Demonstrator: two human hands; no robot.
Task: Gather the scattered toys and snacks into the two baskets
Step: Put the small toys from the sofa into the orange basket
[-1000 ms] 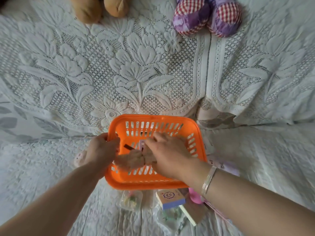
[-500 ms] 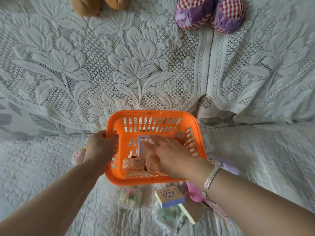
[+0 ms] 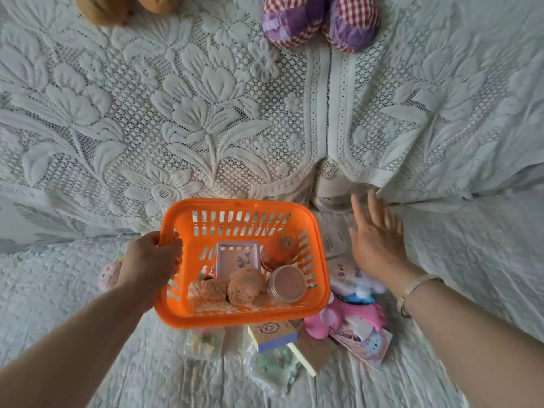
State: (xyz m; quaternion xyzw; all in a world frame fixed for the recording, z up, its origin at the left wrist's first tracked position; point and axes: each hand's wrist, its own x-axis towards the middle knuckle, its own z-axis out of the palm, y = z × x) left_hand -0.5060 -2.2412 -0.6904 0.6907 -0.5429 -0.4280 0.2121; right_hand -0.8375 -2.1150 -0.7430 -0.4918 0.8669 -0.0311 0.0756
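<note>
An orange plastic basket [image 3: 319, 278] sits on the white bedspread. Inside lie a small white box [image 3: 238, 257], an orange round toy [image 3: 279, 250], a lidded jar [image 3: 287, 284] and two wrapped biscuits [image 3: 228, 288]. My left hand [image 3: 151, 260] grips the basket's left rim. My right hand [image 3: 375, 240] hovers open to the right of the basket, fingers spread, holding nothing. Below it lie a white plush [image 3: 351, 275], a pink plush toy [image 3: 338, 319] and a pink packet [image 3: 366, 340]. In front of the basket lie a small box [image 3: 272, 334], a thin book [image 3: 313, 354] and clear packets [image 3: 204, 343].
A lace cover [image 3: 206, 113] drapes the raised surface behind the basket. Two checked purple plush feet [image 3: 318, 19] and brown plush feet [image 3: 117, 7] rest at the top edge. A small pink plush [image 3: 109, 275] peeks out left of my left wrist.
My right hand has left the basket and moved out to the right, open. The items it covered now show. My left hand still holds the rim.
</note>
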